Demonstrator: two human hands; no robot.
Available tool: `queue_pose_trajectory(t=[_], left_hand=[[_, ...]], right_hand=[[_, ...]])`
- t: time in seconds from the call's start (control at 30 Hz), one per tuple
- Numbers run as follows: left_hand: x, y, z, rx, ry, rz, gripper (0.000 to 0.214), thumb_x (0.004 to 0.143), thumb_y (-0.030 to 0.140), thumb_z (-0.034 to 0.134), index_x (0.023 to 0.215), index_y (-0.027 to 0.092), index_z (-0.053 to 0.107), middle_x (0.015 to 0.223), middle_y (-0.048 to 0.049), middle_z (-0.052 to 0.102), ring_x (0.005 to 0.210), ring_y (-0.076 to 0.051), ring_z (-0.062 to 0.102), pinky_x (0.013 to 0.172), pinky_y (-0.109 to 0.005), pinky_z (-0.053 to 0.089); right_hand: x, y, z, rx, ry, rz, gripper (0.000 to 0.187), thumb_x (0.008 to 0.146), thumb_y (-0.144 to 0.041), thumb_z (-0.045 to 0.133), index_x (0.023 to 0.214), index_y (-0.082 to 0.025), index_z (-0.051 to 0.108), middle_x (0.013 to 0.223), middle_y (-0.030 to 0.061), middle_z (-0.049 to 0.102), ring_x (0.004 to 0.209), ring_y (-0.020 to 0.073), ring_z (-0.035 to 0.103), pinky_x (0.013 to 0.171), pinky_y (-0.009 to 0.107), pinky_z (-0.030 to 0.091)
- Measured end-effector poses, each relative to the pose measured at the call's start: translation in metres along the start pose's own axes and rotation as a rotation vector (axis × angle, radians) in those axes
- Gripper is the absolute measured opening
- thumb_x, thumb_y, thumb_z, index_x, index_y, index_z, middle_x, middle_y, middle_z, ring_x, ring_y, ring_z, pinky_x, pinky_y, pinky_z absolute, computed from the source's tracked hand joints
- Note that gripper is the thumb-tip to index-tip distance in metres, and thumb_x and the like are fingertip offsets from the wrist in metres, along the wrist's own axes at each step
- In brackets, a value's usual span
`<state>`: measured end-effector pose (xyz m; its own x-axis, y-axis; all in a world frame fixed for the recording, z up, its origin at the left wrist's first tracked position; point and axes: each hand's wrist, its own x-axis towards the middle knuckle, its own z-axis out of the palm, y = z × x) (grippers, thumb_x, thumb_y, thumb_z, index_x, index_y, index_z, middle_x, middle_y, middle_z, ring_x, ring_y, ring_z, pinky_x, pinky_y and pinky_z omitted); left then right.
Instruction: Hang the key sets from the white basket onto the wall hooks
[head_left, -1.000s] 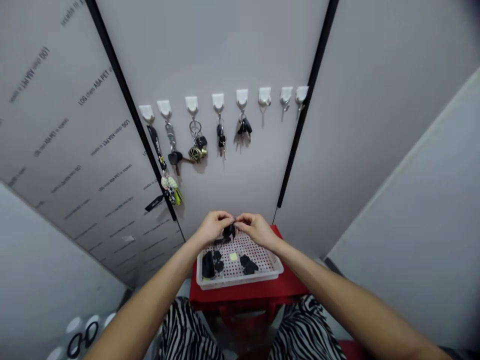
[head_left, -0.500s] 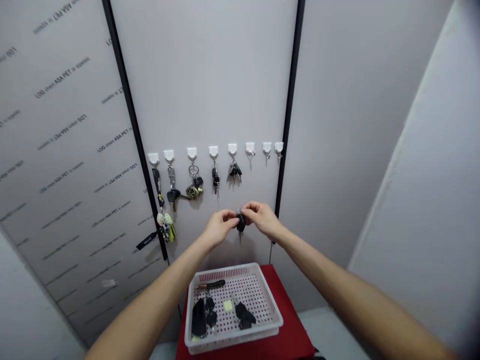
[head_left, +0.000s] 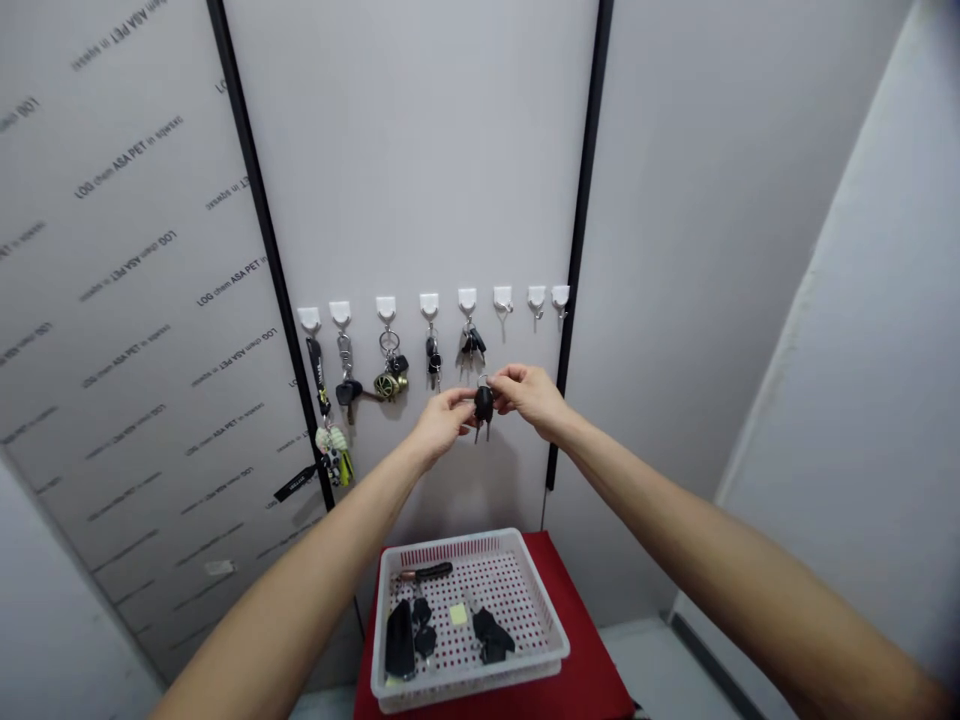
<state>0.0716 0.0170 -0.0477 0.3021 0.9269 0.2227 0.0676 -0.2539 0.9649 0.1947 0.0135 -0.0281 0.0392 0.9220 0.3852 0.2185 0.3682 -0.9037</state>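
Between my two hands hangs a bunch of black-headed keys [head_left: 484, 403], blades pointing down, with a metal ring on top. My right hand [head_left: 531, 396] pinches the ring between thumb and fingers. From the other side, my left hand [head_left: 442, 424] has its thumb and fingers closed at the black key heads. Both hands are in front of the wall, below a bare white hook [head_left: 502, 298]. Up and to the left of them, a set of dark keys [head_left: 472, 343] dangles from another white hook [head_left: 467, 300].
More keys hang leftward along the row, including a brass-coloured fob [head_left: 388, 385] and a tasselled keychain [head_left: 334, 455]. Two further bare hooks [head_left: 536, 296] are at the right. Below, a white basket [head_left: 555, 640] holding black key sets stands on a red surface [head_left: 581, 620].
Both hands have risen with the keys, closer to the hooks. The ring and two separate blades now show more clearly. The view has shifted slightly.
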Motion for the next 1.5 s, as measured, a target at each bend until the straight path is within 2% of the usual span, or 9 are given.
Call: queue_pose_trajectory(t=[0.1,0.23,0.43,0.67,0.9,1.1,1.3,1.4,1.5], left_hand=[[0.002,-0.004,-0.007,-0.051,0.012,-0.014,0.026,0.067,0.022,0.041,0.092,0.016,0.047,0.084,-0.0053,0.055,0.065,-0.007,0.051,0.058,-0.020,0.035],[0.001,-0.005,-0.009,-0.083,-0.100,0.036,0.033,0.062,0.029,0.049,0.093,0.019,0.046,0.092,-0.0042,0.053,0.077,-0.009,0.049,0.064,-0.021,0.034],[-0.003,-0.017,-0.011,-0.183,-0.216,-0.003,0.023,0.063,0.025,0.048,0.083,0.014,0.050,0.080,-0.0043,0.053,0.062,-0.006,0.049,0.057,-0.019,0.036],[0.005,0.016,0.002,-0.015,0.012,0.090,0.034,0.066,0.018,0.044,0.099,0.015,0.038,0.079,-0.0053,0.054,0.061,-0.007,0.051,0.055,-0.020,0.037],[0.036,0.048,0.024,0.352,0.106,0.278,0.042,0.063,0.018,0.046,0.104,0.018,0.037,0.086,-0.0053,0.053,0.068,-0.010,0.050,0.062,-0.023,0.037],[0.039,0.051,0.024,0.440,0.154,0.248,0.047,0.062,0.020,0.046,0.108,0.017,0.035,0.092,-0.0077,0.051,0.069,-0.012,0.049,0.060,-0.022,0.038],[0.013,0.004,0.012,0.399,0.105,0.145,0.042,0.062,0.018,0.045,0.103,0.012,0.039,0.092,-0.0097,0.052,0.065,-0.010,0.049,0.058,-0.022,0.039],[-0.013,-0.044,0.004,0.342,0.017,0.029,0.035,0.063,0.016,0.043,0.098,0.010,0.043,0.090,-0.0104,0.052,0.067,-0.010,0.050,0.059,-0.022,0.039],[-0.044,-0.101,-0.008,0.328,-0.068,-0.096,0.029,0.063,0.015,0.043,0.091,0.008,0.047,0.088,-0.0102,0.054,0.075,-0.011,0.050,0.066,-0.022,0.039]], right_hand=[[0.002,-0.001,0.001,-0.022,0.005,-0.012,0.010,0.058,-0.020,0.048,0.052,-0.013,0.045,0.044,-0.0036,0.047,0.039,0.0035,0.043,0.038,0.015,0.034],[0.004,0.001,0.005,-0.037,-0.068,0.000,0.011,0.058,-0.020,0.048,0.051,-0.013,0.043,0.042,-0.0040,0.046,0.038,0.0035,0.042,0.038,0.015,0.034],[-0.001,0.005,0.011,-0.040,-0.101,-0.004,0.011,0.058,-0.020,0.049,0.052,-0.013,0.044,0.041,-0.0045,0.044,0.037,0.0032,0.041,0.038,0.016,0.035],[0.019,-0.017,-0.006,0.035,0.111,-0.101,0.012,0.059,-0.023,0.049,0.055,-0.012,0.046,0.045,-0.0028,0.047,0.038,0.0037,0.042,0.037,0.015,0.035],[0.059,-0.037,-0.025,0.067,0.404,-0.169,0.012,0.057,-0.025,0.048,0.054,-0.013,0.046,0.046,-0.0032,0.046,0.038,0.0048,0.043,0.035,0.016,0.036],[0.073,-0.036,-0.026,-0.092,0.449,-0.077,0.009,0.057,-0.021,0.047,0.051,-0.014,0.045,0.046,-0.0010,0.047,0.039,0.0072,0.045,0.033,0.017,0.034],[0.064,-0.010,-0.030,-0.135,0.336,-0.039,0.012,0.061,-0.019,0.042,0.066,-0.012,0.051,0.056,0.0022,0.051,0.041,0.0062,0.045,0.036,0.018,0.035],[0.041,0.018,-0.027,-0.268,0.322,-0.103,0.026,0.065,-0.021,0.037,0.086,-0.011,0.048,0.066,0.0042,0.054,0.047,0.0065,0.047,0.043,0.019,0.038],[-0.008,0.066,-0.010,-0.400,0.065,-0.110,0.026,0.063,-0.021,0.041,0.084,-0.012,0.052,0.068,0.0034,0.056,0.053,0.0073,0.048,0.052,0.020,0.039]])
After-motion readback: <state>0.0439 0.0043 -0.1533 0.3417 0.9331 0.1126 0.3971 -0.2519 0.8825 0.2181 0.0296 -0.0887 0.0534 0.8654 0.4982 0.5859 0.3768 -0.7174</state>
